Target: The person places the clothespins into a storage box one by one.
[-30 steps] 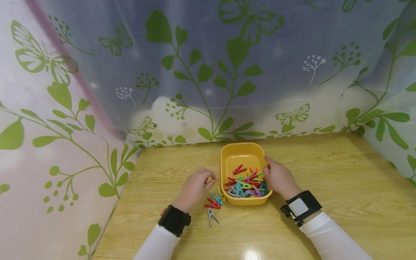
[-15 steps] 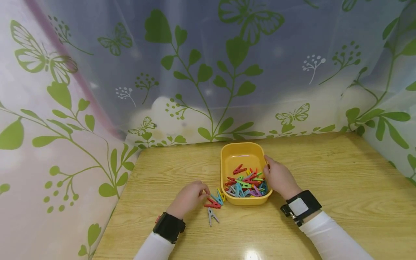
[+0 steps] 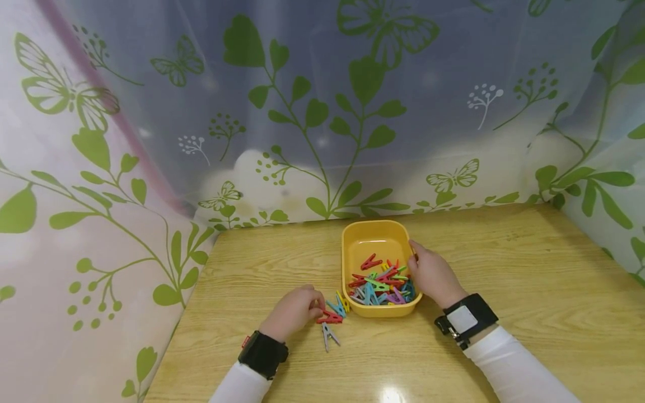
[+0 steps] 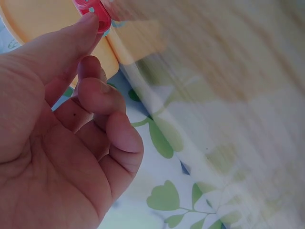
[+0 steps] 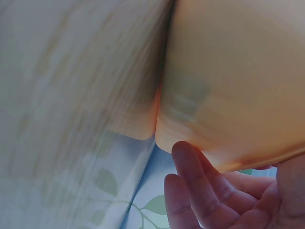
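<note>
My left hand [image 3: 294, 312] reaches down to a red clothespin [image 3: 330, 318] on the table, beside a yellow bin [image 3: 353, 238]. In the left wrist view the thumb and forefinger pinch the end of this red clothespin [image 4: 101, 21], while the other fingers curl in below. Just past it lie a blue clothespin [image 3: 335, 307] and a yellow one [image 3: 344, 302]. A grey clothespin [image 3: 328, 337] lies nearer to me. My right hand [image 3: 434, 274] grips the bin's right rim, its fingers [image 5: 190, 167] against the outer wall. Inside the bin is a pile of mixed-colour clothespins [image 3: 380, 286].
The wood-grain table [image 3: 529, 280] extends on both sides of the bin. A curtain [image 3: 312, 140] printed with leaves and butterflies hangs at its back edge and along the sides. Black straps [image 3: 468, 320] with cameras sit on both wrists.
My left hand has come down from beside the bin's left wall, toward me, to the red clothespin. My right hand and the bin have stayed in place.
</note>
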The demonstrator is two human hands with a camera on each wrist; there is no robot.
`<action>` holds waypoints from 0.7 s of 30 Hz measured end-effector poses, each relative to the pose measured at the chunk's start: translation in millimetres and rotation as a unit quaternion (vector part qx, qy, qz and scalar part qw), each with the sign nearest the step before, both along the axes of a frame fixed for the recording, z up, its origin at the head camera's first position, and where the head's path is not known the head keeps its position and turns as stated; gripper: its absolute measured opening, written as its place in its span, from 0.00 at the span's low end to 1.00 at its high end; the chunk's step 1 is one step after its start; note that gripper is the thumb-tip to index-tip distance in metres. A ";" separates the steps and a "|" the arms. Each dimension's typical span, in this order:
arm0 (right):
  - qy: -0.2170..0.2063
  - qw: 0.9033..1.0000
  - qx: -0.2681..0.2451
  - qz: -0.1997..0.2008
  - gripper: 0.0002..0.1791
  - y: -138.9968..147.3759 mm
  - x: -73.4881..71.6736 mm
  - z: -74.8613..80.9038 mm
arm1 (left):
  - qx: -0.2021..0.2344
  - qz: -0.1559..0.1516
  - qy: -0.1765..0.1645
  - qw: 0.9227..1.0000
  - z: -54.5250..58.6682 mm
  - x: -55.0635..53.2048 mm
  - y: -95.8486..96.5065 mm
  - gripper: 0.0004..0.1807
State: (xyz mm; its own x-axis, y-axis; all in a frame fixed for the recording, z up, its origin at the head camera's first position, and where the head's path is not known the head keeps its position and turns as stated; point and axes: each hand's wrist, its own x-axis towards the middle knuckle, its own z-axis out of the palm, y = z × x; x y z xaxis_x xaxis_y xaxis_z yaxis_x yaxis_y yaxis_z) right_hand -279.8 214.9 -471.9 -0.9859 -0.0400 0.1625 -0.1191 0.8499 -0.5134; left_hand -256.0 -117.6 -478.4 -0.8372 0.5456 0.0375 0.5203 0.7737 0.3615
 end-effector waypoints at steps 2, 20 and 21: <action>-0.001 1.000 0.001 0.000 0.28 0.0 -0.4 0.2 | -0.001 0.000 0.004 1.000 0.2 0.5 -0.2 0.04; 0.003 1.000 -0.006 0.000 0.28 -0.2 -0.2 0.0 | 0.019 0.024 0.010 0.999 3.6 0.7 -9.6 0.06; 0.003 1.000 -0.006 -0.002 0.28 -0.3 -0.1 -0.5 | 0.020 0.026 0.011 0.999 5.6 0.4 -10.5 0.06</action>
